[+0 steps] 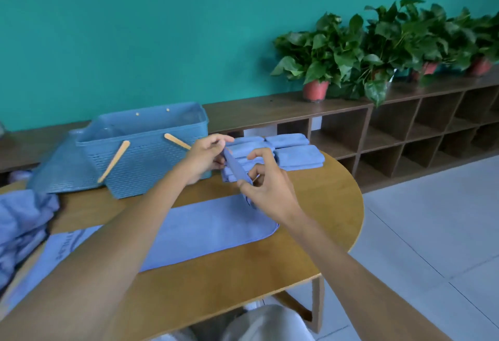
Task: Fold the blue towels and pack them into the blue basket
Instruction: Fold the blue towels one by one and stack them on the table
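Observation:
A blue towel lies spread across the wooden table, its far edge lifted. My left hand pinches that raised edge at its far end. My right hand pinches the same edge nearer to me, so a strip of cloth stretches between both hands. Behind them sit several folded blue towels in small stacks. The blue basket, with wooden handles, stands at the back left; its inside looks empty.
A heap of unfolded blue towels lies at the table's left edge. The basket's lid leans against its left side. A low wooden shelf with potted plants runs along the teal wall. Tiled floor lies to the right.

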